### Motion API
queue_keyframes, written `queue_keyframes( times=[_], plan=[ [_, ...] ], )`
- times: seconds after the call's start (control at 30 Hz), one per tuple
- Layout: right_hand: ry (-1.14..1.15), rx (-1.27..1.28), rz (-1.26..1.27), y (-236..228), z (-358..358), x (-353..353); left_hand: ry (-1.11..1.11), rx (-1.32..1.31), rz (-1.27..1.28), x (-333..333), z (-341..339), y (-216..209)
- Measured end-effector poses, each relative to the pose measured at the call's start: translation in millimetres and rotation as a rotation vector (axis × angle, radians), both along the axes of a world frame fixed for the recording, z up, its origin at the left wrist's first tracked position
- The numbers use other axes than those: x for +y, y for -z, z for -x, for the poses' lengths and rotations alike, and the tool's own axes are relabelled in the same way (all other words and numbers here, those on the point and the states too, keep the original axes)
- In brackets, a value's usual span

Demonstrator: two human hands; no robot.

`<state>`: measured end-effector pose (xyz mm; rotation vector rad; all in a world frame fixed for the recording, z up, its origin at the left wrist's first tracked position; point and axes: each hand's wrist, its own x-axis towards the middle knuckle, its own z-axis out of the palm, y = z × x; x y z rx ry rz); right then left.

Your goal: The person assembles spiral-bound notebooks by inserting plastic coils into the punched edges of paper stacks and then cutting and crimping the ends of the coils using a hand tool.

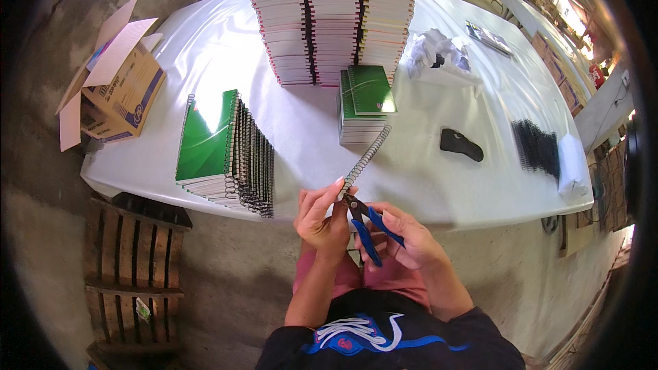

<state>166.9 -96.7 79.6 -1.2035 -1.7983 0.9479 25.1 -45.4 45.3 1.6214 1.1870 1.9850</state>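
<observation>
The left hand [322,218] pinches a dark spiral coil [365,161] over the front edge of the surface [301,130]; the right hand [409,238] grips blue-handled pliers [364,236] at its lower end. Stacked coil-bound notebooks [334,34] look finished; this coil seems unfinished.

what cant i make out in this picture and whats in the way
All in the head view:
Lower end of the dark spiral coil: hidden by the left hand.
Tips of the blue-handled pliers at the coil: too small to tell.
Most of the inside of the open cardboard box: behind its walls and flaps.
Part of the left green notebook stack: washed out by glare.
</observation>
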Motion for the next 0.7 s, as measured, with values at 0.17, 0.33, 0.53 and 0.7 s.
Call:
queue_keyframes(
  times=[0.17, 0.33, 0.53, 0.7],
  plan=[
    [0.366, -0.431, -0.164, 23, -27, 0, 0.099, -0.436, 0.089, 3, -3, -17],
    [0.754, -0.97, 0.004, 53, -67, -1, 0.261, -0.699, 0.136, -5, -3, -32],
    [0.238, 0.362, -0.23, 8, -27, 19, 0.265, -0.688, 0.049, -29, 7, -60],
    [-0.022, 0.889, -0.201, -52, 36, 58, 0.001, -0.113, -0.202, -42, 55, -94]
  ],
)
